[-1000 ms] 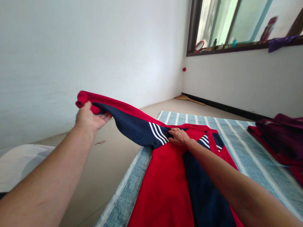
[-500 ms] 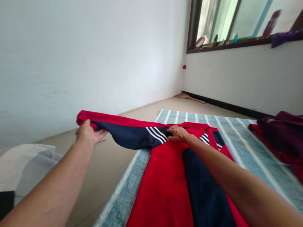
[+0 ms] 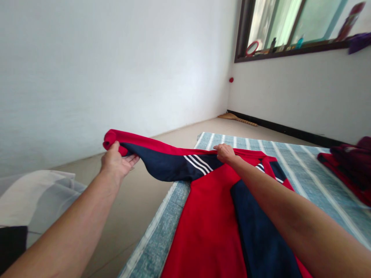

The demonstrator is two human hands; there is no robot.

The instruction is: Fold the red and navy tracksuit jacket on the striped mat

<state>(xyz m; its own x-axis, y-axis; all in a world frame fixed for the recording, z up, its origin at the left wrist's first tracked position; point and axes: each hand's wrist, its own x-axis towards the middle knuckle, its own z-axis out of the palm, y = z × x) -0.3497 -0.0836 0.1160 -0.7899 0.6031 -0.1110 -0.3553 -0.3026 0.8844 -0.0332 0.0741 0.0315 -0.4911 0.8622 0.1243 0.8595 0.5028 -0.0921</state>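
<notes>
A red and navy jacket [image 3: 211,216] with white stripes lies on a blue striped sheet, one navy sleeve folded down over its body. My left hand [image 3: 117,160] holds the other sleeve [image 3: 162,164] near its red cuff, thumb on top and fingers beneath, stretched out past the sheet's edge above the floor. At the shoulder, my right hand [image 3: 225,153] has its fingers curled on the upper edge of the jacket beside the white stripes. Its fingertips are partly hidden.
The striped sheet [image 3: 304,173] bears a pile of dark red folded clothes [image 3: 350,164] at the right. White translucent bags [image 3: 52,193] stand at the lower left. A broom [image 3: 237,117] lies on the floor by the corner, below a window with small items on its sill.
My right hand has gone from lying flatter on the shoulder to curled fingers at its upper edge. My left hand still holds the sleeve. The view has shifted slightly left.
</notes>
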